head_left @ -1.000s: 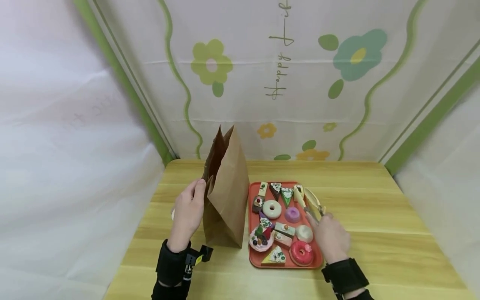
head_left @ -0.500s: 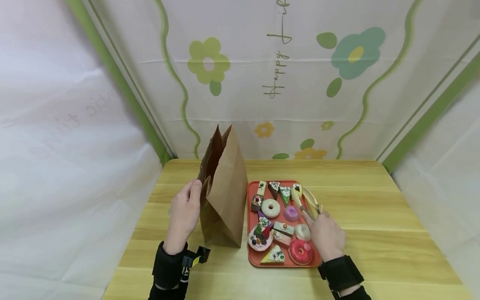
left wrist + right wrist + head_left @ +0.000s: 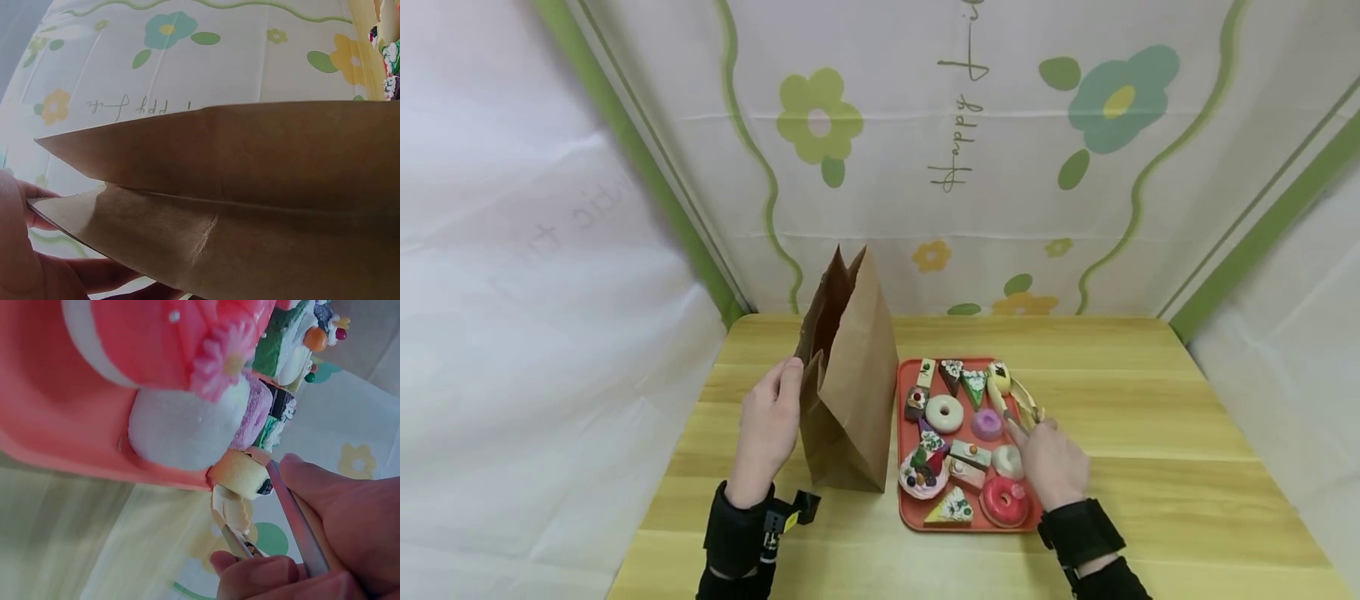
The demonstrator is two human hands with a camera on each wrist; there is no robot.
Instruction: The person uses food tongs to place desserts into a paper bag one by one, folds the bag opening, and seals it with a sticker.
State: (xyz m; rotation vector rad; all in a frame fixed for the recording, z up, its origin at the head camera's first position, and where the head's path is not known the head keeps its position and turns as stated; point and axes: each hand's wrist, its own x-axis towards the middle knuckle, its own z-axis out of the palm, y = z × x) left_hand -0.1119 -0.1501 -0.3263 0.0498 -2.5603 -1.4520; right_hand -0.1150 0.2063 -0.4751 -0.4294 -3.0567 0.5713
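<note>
My left hand (image 3: 770,421) pinches the rim of an upright brown paper bag (image 3: 861,392) between thumb and fingers. Seen from the left wrist, the bag's mouth (image 3: 250,162) gapes. My right hand (image 3: 1056,465) holds metal tongs (image 3: 300,515) with cream-coloured scalloped tips. In the right wrist view these tips lie on either side of a small pale-yellow cake (image 3: 240,474) with a dark topping. That cake sits at the far right corner of a red tray (image 3: 917,523); whether both tips touch it, I cannot tell.
On the tray lie several toy-like sweets, among them a white ring doughnut (image 3: 944,414), a pink doughnut (image 3: 1004,502), a fruit-topped tart (image 3: 922,477) and a purple cake (image 3: 987,425). The wooden table (image 3: 1150,467) meets a flower-printed curtain (image 3: 865,208) at the back.
The gap between the tongs' tips has narrowed around the yellow cake, and more of the cake shows. My left hand has shifted slightly left while keeping hold of the bag.
</note>
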